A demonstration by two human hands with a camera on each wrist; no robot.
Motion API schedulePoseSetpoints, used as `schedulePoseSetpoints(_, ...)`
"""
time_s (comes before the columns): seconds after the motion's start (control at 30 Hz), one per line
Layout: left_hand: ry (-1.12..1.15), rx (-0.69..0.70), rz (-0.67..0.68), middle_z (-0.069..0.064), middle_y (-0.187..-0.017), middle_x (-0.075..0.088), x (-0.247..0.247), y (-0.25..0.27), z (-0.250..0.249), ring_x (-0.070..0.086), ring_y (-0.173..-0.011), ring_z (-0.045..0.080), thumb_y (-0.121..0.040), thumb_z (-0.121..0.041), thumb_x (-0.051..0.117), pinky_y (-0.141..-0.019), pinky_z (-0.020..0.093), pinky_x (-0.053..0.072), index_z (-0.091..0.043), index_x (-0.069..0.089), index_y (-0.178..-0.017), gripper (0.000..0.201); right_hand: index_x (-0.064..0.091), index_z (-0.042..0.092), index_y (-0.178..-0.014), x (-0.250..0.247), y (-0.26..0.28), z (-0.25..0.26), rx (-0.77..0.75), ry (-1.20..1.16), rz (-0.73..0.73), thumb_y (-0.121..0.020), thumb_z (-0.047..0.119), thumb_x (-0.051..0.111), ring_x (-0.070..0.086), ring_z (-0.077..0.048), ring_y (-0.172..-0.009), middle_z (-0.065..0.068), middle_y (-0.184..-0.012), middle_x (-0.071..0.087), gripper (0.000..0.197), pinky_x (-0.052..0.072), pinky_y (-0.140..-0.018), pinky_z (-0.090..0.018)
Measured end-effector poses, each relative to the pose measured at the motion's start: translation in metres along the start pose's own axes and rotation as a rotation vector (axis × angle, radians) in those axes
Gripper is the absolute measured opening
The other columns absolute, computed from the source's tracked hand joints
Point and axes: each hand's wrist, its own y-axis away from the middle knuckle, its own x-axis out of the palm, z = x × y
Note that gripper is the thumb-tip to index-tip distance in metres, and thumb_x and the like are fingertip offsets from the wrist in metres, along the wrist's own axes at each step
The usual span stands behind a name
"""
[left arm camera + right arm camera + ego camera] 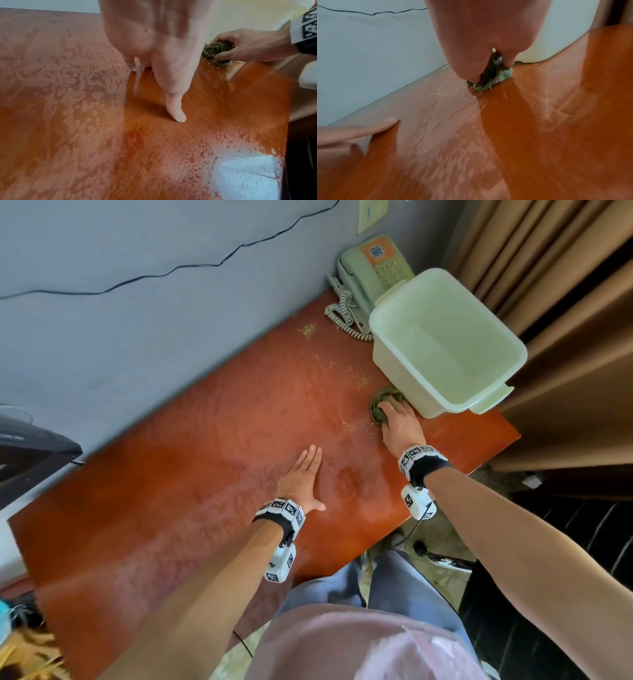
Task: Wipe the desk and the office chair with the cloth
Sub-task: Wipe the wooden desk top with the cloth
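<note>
Cloth is bunched under my right hand at the far right of the table, touching or just beside the pale plastic tub, so the desk-wiping step is the one in hand. Starting at the left: my left hand lies flat on the wood, fingers straight and together, thumb out to the side, holding nothing, just bracing me. Across the middle the surface shows a patchy, filmy sheen, wet-looking I'd judge, and a scatter of yellowish crumbs runs from the wall side toward the cloth. Over on the right, my right hand presses down with fingers and thumb curled round the green wad, pinning it to the wood. Behind the tub sits a telephone with its coiled cord. Next move, as I read it: drag the cloth leftward through those crumbs with firm, even pressure, gathering rather than scattering them. No chair shows clearly in any view; that part is not yet begun.
</note>
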Motion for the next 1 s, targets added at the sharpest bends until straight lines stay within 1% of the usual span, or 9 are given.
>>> schedulePoseSetpoints(0.17, 0.002, -0.003, 0.02, -0.009, -0.169, -0.024, -0.004, 0.001, -0.001, -0.012, -0.158, 0.01, -0.075, -0.054, 0.086, -0.126, 0.032, 0.028, -0.023, -0.02, -0.162, 0.141, 0.049, 0.015, -0.147, 0.001, 0.054, 0.001, -0.13, 0.092, 0.142, -0.099, 0.001, 0.053, 0.024, -0.037, -0.154, -0.007, -0.164, 0.036, 0.05, 0.026, -0.123, -0.043)
schedulePoseSetpoints(0.23, -0.005, 0.002, 0.026, -0.009, -0.169, -0.024, -0.005, 0.001, -0.001, -0.012, -0.158, 0.011, -0.075, -0.054, 0.086, -0.123, 0.033, 0.032, -0.023, -0.02, -0.162, 0.141, 0.041, 0.019, -0.154, 0.009, 0.079, 0.0, -0.22, 0.17, 0.271, -0.101, 0.004, 0.051, 0.015, -0.033, -0.157, -0.004, -0.169, 0.026, 0.056, 0.034, -0.122, -0.046)
schedulePoseSetpoints(0.33, -0.017, 0.009, 0.029, -0.008, -0.169, -0.024, -0.005, 0.001, -0.001, -0.012, -0.158, 0.012, -0.075, -0.056, 0.086, -0.122, 0.033, 0.034, -0.022, -0.02, -0.162, 0.142, 0.022, 0.027, -0.162, 0.023, 0.106, -0.004, -0.343, 0.356, 0.552, -0.103, 0.005, 0.049, -0.003, -0.028, -0.159, 0.001, -0.173, 0.002, 0.069, 0.04, -0.118, -0.046)
schedulePoseSetpoints(0.43, -0.028, 0.008, 0.028, -0.008, -0.169, -0.024, -0.005, 0.001, -0.002, -0.011, -0.158, 0.012, -0.075, -0.057, 0.085, -0.121, 0.033, 0.035, -0.022, -0.021, -0.162, 0.142, 0.014, 0.031, -0.163, 0.024, 0.12, -0.007, -0.424, 0.453, 0.623, -0.101, -0.001, 0.052, -0.008, -0.025, -0.159, 0.004, -0.172, -0.008, 0.079, 0.043, -0.116, -0.044)
schedulePoseSetpoints(0.53, -0.028, 0.006, 0.028, -0.008, -0.169, -0.025, -0.006, 0.001, -0.003, -0.012, -0.158, 0.011, -0.076, -0.056, 0.085, -0.121, 0.031, 0.036, -0.022, -0.021, -0.162, 0.141, 0.012, 0.033, -0.163, 0.016, 0.115, -0.011, -0.469, 0.494, 0.621, -0.097, -0.008, 0.053, -0.007, -0.025, -0.159, 0.005, -0.172, -0.011, 0.088, 0.049, -0.11, -0.043)
schedulePoseSetpoints(0.63, -0.024, -0.004, 0.021, -0.008, -0.169, -0.024, -0.007, 0.0, -0.005, -0.011, -0.158, 0.011, -0.075, -0.056, 0.086, -0.122, 0.031, 0.033, -0.022, -0.021, -0.162, 0.141, 0.016, 0.033, -0.162, 0.015, 0.091, -0.013, -0.365, 0.405, 0.524, -0.095, -0.008, 0.054, -0.006, -0.027, -0.159, 0.004, -0.172, -0.006, 0.087, 0.052, -0.106, -0.048)
schedulePoseSetpoints(0.77, -0.005, -0.025, 0.014, -0.007, -0.17, -0.022, -0.007, 0.001, -0.009, -0.01, -0.158, 0.011, -0.076, -0.053, 0.086, -0.126, 0.031, 0.026, -0.022, -0.019, -0.163, 0.14, 0.031, 0.03, -0.156, 0.012, 0.032, -0.009, -0.211, 0.252, 0.305, -0.101, -0.001, 0.05, 0.008, -0.032, -0.158, 0.001, -0.171, 0.015, 0.066, 0.043, -0.113, -0.056)
schedulePoseSetpoints(0.87, 0.015, -0.055, 0.033, -0.007, -0.17, -0.023, -0.006, 0.001, -0.012, -0.01, -0.158, 0.011, -0.077, -0.048, 0.087, -0.126, 0.031, 0.026, -0.022, -0.019, -0.163, 0.139, 0.032, 0.031, -0.153, 0.011, -0.02, -0.003, -0.163, 0.212, 0.235, -0.1, -0.003, 0.046, 0.013, -0.035, -0.157, -0.001, -0.17, 0.019, 0.065, 0.037, -0.119, -0.056)
schedulePoseSetpoints(1.0, 0.018, -0.086, 0.042, -0.005, -0.17, -0.024, -0.005, -0.002, -0.015, -0.011, -0.158, 0.013, -0.078, -0.045, 0.088, -0.126, 0.03, 0.023, -0.022, -0.02, -0.162, 0.139, 0.036, 0.031, -0.146, 0.009, -0.066, 0.01, -0.174, 0.2, 0.177, -0.094, -0.007, 0.047, 0.022, -0.037, -0.155, -0.007, -0.168, 0.026, 0.065, 0.037, -0.119, -0.054)
